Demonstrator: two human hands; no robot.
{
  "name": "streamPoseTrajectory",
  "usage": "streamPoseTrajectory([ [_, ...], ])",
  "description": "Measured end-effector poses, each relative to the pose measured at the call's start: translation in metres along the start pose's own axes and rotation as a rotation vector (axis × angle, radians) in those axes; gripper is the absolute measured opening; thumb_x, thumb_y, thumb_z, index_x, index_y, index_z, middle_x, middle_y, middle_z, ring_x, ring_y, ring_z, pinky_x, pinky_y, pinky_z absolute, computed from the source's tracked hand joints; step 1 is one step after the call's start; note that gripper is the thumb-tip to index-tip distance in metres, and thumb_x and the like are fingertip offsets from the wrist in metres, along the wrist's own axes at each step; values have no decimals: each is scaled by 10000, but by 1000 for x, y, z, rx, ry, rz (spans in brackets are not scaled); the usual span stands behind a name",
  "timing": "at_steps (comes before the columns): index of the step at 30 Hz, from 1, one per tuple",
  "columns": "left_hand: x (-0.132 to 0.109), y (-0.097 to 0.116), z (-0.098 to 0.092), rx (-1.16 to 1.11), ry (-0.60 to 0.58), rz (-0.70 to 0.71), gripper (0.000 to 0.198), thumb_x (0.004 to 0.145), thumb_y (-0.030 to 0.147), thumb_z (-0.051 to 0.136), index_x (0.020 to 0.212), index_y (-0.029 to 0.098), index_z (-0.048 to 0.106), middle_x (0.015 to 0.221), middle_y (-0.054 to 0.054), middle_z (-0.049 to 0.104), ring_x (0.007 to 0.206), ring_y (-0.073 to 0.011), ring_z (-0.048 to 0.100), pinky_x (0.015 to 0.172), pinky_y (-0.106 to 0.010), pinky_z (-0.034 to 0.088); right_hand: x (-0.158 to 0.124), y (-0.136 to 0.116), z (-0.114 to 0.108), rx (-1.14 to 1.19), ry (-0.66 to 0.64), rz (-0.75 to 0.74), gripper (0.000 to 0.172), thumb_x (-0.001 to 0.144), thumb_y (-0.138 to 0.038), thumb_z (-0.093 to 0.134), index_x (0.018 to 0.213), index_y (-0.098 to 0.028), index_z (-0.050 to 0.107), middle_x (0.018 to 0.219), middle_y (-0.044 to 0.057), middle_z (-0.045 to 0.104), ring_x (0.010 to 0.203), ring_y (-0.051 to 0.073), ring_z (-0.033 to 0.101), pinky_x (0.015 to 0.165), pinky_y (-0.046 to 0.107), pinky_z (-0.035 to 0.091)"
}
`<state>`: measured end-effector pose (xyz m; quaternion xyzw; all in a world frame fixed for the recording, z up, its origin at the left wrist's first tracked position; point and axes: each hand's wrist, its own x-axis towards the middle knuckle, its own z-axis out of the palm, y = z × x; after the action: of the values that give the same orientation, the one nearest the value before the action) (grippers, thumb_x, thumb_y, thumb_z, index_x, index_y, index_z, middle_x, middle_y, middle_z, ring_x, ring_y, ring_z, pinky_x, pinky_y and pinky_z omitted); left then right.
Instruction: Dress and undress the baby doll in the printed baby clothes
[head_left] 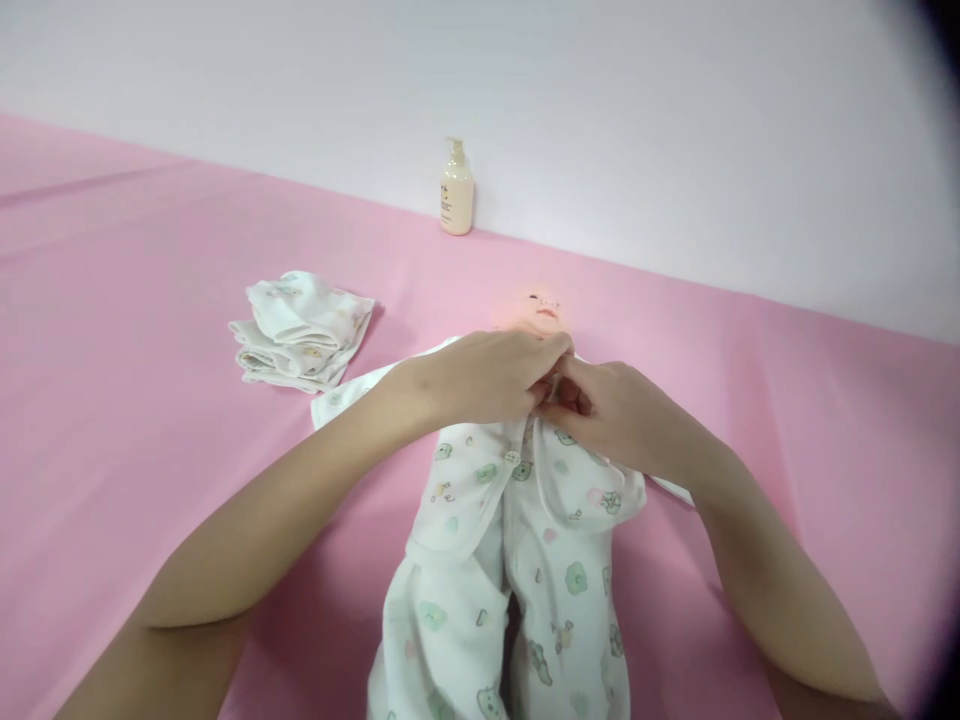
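A baby doll [536, 312] lies on its back, dressed in a white baby jacket [465, 480] and matching trousers [450, 620] printed with small green and pink animals. My left hand [499, 375] and my right hand [611, 405] meet at the upper front of the jacket, just below the doll's chin. Both have their fingers pinched together on the jacket's front edges; the exact spot they grip is partly hidden. Lower down, a round button [512, 458] shows on the front edge. Below it the two jacket flaps spread apart over the trousers.
A stack of folded printed cloths [304, 330] lies to the left of the doll. At the back, a cream pump bottle [457, 195] stands against the white wall [637, 130]. A pink sheet [135, 400] covers the surface.
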<state>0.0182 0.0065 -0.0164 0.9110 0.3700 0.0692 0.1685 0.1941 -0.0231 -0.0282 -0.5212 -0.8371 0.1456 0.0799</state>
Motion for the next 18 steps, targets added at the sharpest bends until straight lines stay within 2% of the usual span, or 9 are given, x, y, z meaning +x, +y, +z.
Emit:
streamPoseTrajectory([
  [3,0,0,1,5,-6,-5,296,834,128,443,1112,200,513,1034,-50,646,787,-162,594,618,-267,371,-1,0,-1,-7,-5,-14,141,879,-236,430,742,-207,417,604,-39,518,498,100,434,459,245,279],
  [6,-2,0,0,19,0,22,244,822,115,451,1034,204,533,1013,-40,647,792,-167,590,607,-269,362,-1,0,0,-25,-16,18,213,887,-231,413,676,-199,410,555,-36,486,460,94,402,441,249,267],
  [9,-2,1,-2,73,38,61,199,794,93,473,943,197,554,1000,-39,646,803,-171,590,598,-269,351,0,0,1,-60,1,63,295,886,-265,430,602,-191,405,503,-31,463,429,91,378,432,254,254],
  [13,2,2,4,213,121,13,272,750,73,482,971,199,579,906,-34,643,756,-184,586,564,-281,334,4,1,3,-154,65,135,382,891,-274,415,522,-187,365,435,-23,411,393,93,322,439,270,239],
  [16,3,5,10,312,169,-2,305,743,47,449,985,178,582,898,-59,636,721,-194,573,533,-300,315,7,3,5,-205,138,146,314,863,-252,449,560,-191,397,498,-7,468,437,108,361,467,276,258],
  [18,1,6,10,344,165,26,341,721,5,408,978,157,573,923,-75,633,703,-191,561,522,-308,312,8,5,5,-143,161,79,166,839,-198,460,673,-189,464,613,3,549,510,121,436,503,268,302],
])
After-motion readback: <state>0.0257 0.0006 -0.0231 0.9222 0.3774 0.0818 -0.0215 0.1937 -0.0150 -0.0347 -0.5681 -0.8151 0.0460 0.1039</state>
